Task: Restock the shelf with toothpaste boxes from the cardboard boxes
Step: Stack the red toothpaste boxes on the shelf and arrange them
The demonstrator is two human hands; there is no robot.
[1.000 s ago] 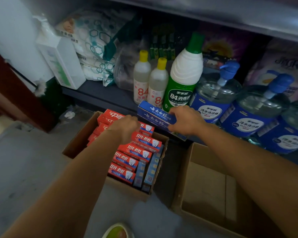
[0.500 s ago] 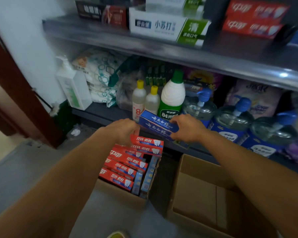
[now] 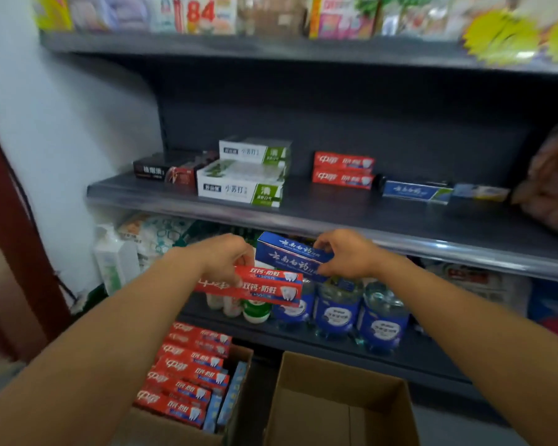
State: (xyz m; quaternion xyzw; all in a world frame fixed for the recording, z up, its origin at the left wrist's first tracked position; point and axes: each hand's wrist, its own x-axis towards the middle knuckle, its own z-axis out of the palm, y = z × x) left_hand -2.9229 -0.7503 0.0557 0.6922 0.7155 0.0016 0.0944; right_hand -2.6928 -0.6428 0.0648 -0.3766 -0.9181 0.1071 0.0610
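Dark grey shop shelving (image 3: 351,214) fills the view against a white wall, and both arms are up in front of it; the left hand (image 3: 223,259) grips red toothpaste boxes (image 3: 264,286), fingers curled over their top edge, two of them stacked and held level; the right hand (image 3: 345,254) pinches blue toothpaste boxes (image 3: 290,257) by their right end, thumb below and fingers on top, the pack tilted up to the left; red and blue packs sit just beside each other in mid-air, below the lip of the middle shelf and in front of the bottles on the lower one; up on that middle shelf, white-and-green boxes (image 3: 242,185) are stacked near the left, a dark box (image 3: 161,169) lies beside them, two red boxes on the shelf (image 3: 343,171) sit one on the other at the centre, and a lone blue box on the shelf (image 3: 414,191) lies flat further right; down on the floor, the left cardboard box (image 3: 239,355) is packed with more red packs and a few pale blue ones on edge; the right cardboard box (image 3: 335,397) stands touching it, bare brown bottom showing; blue-labelled clear bottles (image 3: 339,313) line the lower shelf; colourful packets, blurred, crowd the top shelf.
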